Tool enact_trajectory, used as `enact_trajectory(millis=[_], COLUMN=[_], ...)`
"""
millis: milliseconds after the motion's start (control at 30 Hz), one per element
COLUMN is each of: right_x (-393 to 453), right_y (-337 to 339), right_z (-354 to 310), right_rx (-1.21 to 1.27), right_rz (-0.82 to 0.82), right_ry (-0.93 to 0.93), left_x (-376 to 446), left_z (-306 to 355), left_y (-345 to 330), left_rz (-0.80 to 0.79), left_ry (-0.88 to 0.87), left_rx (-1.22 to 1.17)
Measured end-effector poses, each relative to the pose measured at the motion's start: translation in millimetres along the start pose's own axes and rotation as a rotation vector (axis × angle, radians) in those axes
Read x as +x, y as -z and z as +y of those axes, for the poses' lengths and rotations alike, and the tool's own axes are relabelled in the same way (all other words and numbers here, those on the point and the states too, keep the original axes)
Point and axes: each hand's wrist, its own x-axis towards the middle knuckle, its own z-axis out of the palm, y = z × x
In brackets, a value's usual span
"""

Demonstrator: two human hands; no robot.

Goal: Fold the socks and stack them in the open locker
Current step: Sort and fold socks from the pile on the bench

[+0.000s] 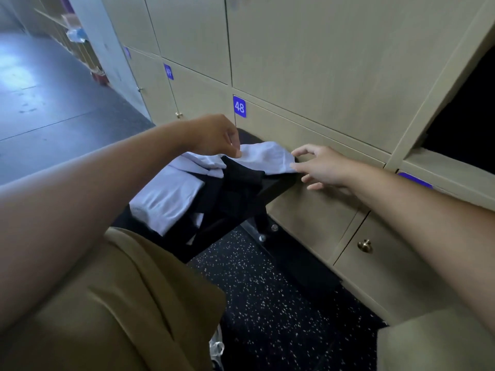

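The open locker [463, 116] gapes dark to the right of the door numbered 48 [239, 106], and nothing can be made out inside it. Below that number plate, a black stool [278, 184] stands tight against the locker fronts and carries a heap of white socks [171, 196] and black socks [241, 178], the topmost white sock [265, 156] lying lengthwise along the locker wall. The left hand [214, 135] pinches its left end, while the right hand [321, 164], fingers spread, touches its right end at the stool's edge, with speckled floor [267, 303] open below.
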Motion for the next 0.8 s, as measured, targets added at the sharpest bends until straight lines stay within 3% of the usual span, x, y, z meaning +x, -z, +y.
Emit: enact_trajectory(millis=[233, 367, 467, 633, 800], right_x=[35, 44, 58, 23, 15], right_y=[-22, -26, -22, -20, -14], right_z=[-5, -3, 5, -26, -32], right_rx=[0.22, 0.217, 0.168, 0.1, 0.113], right_rz=[0.062, 0.192, 0.309, 0.455, 0.52], right_ry=[-0.135, -0.116, -0.033, 0.128, 0.296], left_x=[0, -6, -14, -14, -16], left_z=[-21, -37, -38, -31, -19], left_y=[11, 17, 21, 15, 15], left_rz=[0.011, -0.128, -0.228, -0.218, -0.314], left_ry=[0.076, 0.122, 0.145, 0.128, 0.176], left_rx=[0.002, 0.138, 0.188, 0.231, 0.28])
